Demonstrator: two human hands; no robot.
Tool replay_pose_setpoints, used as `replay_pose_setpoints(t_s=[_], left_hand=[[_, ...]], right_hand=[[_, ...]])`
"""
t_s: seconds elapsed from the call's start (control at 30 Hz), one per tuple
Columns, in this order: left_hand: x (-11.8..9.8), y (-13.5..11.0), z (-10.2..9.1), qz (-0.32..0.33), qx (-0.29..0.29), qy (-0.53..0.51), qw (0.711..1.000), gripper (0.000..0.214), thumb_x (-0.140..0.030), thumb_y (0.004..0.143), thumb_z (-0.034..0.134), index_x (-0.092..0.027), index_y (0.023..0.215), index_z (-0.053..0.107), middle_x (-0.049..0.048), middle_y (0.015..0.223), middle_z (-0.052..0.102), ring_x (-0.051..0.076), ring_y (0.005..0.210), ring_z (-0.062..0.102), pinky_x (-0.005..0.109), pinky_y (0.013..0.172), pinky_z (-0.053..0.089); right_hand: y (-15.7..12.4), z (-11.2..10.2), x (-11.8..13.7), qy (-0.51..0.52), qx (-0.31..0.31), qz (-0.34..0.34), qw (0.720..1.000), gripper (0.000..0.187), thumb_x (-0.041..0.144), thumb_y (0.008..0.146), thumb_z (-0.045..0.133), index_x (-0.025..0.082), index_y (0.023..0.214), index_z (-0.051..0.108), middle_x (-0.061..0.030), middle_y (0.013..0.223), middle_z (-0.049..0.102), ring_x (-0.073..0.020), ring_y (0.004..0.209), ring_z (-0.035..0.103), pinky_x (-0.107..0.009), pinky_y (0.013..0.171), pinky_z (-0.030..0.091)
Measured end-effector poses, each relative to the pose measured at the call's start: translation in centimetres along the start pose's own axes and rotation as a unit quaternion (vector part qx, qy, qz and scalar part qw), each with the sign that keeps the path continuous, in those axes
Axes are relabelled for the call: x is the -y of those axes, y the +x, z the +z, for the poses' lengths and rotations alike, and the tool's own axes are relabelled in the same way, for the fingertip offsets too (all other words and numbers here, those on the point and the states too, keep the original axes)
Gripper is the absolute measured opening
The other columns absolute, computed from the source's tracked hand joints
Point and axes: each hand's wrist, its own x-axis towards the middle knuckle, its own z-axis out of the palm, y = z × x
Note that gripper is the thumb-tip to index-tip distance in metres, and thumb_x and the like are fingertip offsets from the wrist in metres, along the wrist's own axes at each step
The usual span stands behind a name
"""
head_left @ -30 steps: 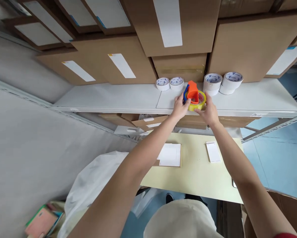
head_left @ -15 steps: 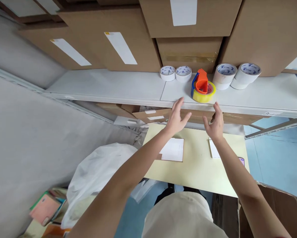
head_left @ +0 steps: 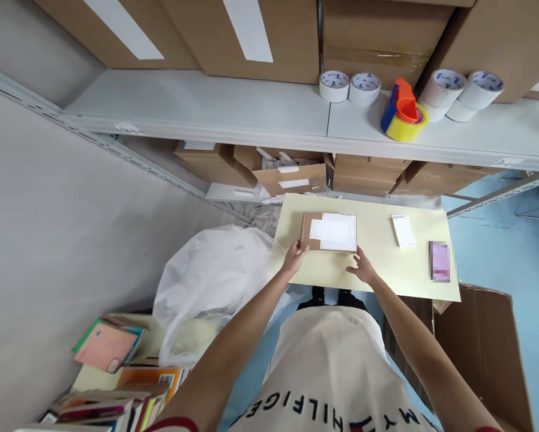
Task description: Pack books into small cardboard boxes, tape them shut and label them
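Observation:
A flat brown cardboard parcel (head_left: 306,231) with a white label (head_left: 335,231) lies on the pale yellow table (head_left: 377,270). My left hand (head_left: 293,257) touches the parcel's near left corner with its fingers spread. My right hand (head_left: 362,268) rests at the parcel's near right edge, fingers apart, holding nothing. The orange and blue tape dispenser with a yellow roll (head_left: 402,111) stands alone on the white shelf (head_left: 233,105) above, away from both hands.
Several white tape rolls (head_left: 349,87) sit on the shelf beside brown boxes (head_left: 269,30). A white pad (head_left: 403,231) and a phone (head_left: 440,261) lie on the table. A white sack (head_left: 206,282), stacked books (head_left: 105,345) and an open carton (head_left: 485,342) stand around me.
Both hands let go of the tape dispenser on the shelf and dropped down to the parcel on the table. The view tilted downward.

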Motion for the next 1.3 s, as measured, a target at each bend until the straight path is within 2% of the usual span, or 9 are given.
replay_pose_setpoints(t_s=[0.07, 0.27, 0.4, 0.5, 0.63, 0.8, 1.0, 1.1, 1.3], left_hand=[[0.1, -0.7, -0.2, 0.020, 0.037, -0.035, 0.998, 0.049, -0.047, 0.080, 0.063, -0.016, 0.117, 0.057, 0.0124, 0.116, 0.066, 0.024, 0.108, 0.063, 0.037, 0.093, 0.049], [-1.3, -3.1, -1.7, 0.125, 0.046, -0.007, 0.991, 0.058, -0.040, 0.074, 0.070, -0.018, 0.126, 0.057, 0.0089, 0.110, 0.058, 0.021, 0.094, 0.061, 0.033, 0.080, 0.053], [-1.8, -3.5, -1.2, 0.129, 0.045, 0.025, 0.990, 0.057, -0.036, 0.074, 0.069, -0.020, 0.128, 0.058, 0.0050, 0.097, 0.054, 0.017, 0.081, 0.060, 0.033, 0.079, 0.052], [-1.5, -3.2, -0.1, 0.114, 0.068, 0.054, 0.990, 0.051, -0.034, 0.077, 0.066, -0.019, 0.126, 0.060, 0.0037, 0.090, 0.053, 0.017, 0.078, 0.058, 0.034, 0.081, 0.051], [-0.5, -2.9, 1.1, 0.104, 0.095, 0.070, 0.988, 0.055, -0.034, 0.077, 0.066, -0.015, 0.128, 0.058, 0.0042, 0.090, 0.053, 0.018, 0.078, 0.056, 0.033, 0.081, 0.050], [0.5, -2.7, 1.8, 0.113, 0.081, 0.053, 0.989, 0.057, -0.035, 0.078, 0.066, -0.017, 0.132, 0.055, 0.0038, 0.089, 0.052, 0.018, 0.078, 0.055, 0.034, 0.081, 0.050], [0.3, -2.4, 2.9, 0.141, 0.048, 0.006, 0.989, 0.056, -0.032, 0.080, 0.063, -0.017, 0.133, 0.054, 0.0059, 0.099, 0.052, 0.013, 0.071, 0.052, 0.031, 0.074, 0.050], [-0.1, -2.2, 3.4, 0.149, 0.050, 0.005, 0.988, 0.059, -0.032, 0.080, 0.063, -0.016, 0.136, 0.052, 0.0067, 0.102, 0.053, 0.012, 0.067, 0.051, 0.030, 0.071, 0.050], [-1.6, -0.6, 3.6, 0.094, 0.035, 0.077, 0.992, 0.056, -0.034, 0.082, 0.058, -0.016, 0.135, 0.052, 0.0042, 0.094, 0.053, 0.014, 0.069, 0.054, 0.034, 0.080, 0.052]], right_hand=[[-1.0, 0.7, 0.3, 0.023, -0.036, -0.007, 0.999, 0.085, 0.032, 0.069, 0.071, 0.026, 0.146, 0.035, -0.0142, 0.143, 0.050, -0.0298, 0.129, 0.052, -0.053, 0.102, 0.045], [-6.1, -0.2, 2.6, 0.025, -0.163, -0.006, 0.986, 0.074, 0.048, 0.072, 0.070, 0.026, 0.139, 0.047, -0.0108, 0.119, 0.059, -0.0277, 0.102, 0.062, -0.050, 0.091, 0.052], [-8.0, -0.4, 4.1, 0.005, -0.191, -0.013, 0.981, 0.069, 0.053, 0.076, 0.065, 0.024, 0.137, 0.050, -0.0073, 0.104, 0.058, -0.0237, 0.092, 0.058, -0.043, 0.085, 0.055], [-8.0, -0.4, 4.0, -0.035, -0.204, 0.014, 0.978, 0.067, 0.059, 0.076, 0.063, 0.022, 0.133, 0.054, -0.0051, 0.093, 0.056, -0.0234, 0.088, 0.055, -0.043, 0.085, 0.054], [-7.3, -0.4, 2.1, -0.032, -0.238, 0.047, 0.970, 0.082, 0.068, 0.070, 0.065, 0.018, 0.134, 0.053, -0.0074, 0.094, 0.053, -0.0248, 0.089, 0.055, -0.043, 0.085, 0.054], [-6.8, -0.4, 0.5, -0.025, -0.239, 0.020, 0.970, 0.090, 0.073, 0.071, 0.061, 0.020, 0.143, 0.044, -0.0091, 0.103, 0.049, -0.0258, 0.094, 0.055, -0.046, 0.089, 0.054], [-6.0, -1.4, 0.5, -0.043, -0.248, -0.015, 0.968, 0.081, 0.063, 0.079, 0.060, 0.022, 0.146, 0.040, -0.0106, 0.109, 0.046, -0.0257, 0.094, 0.056, -0.051, 0.091, 0.054], [-5.6, -2.5, 0.2, -0.056, -0.226, -0.039, 0.972, 0.076, 0.057, 0.083, 0.058, 0.023, 0.148, 0.037, -0.0106, 0.112, 0.046, -0.0255, 0.097, 0.056, -0.050, 0.092, 0.054], [-3.8, -3.3, -0.1, -0.074, -0.201, -0.086, 0.973, 0.069, 0.048, 0.088, 0.055, 0.024, 0.150, 0.033, -0.0096, 0.105, 0.048, -0.0232, 0.089, 0.059, -0.049, 0.084, 0.059]])
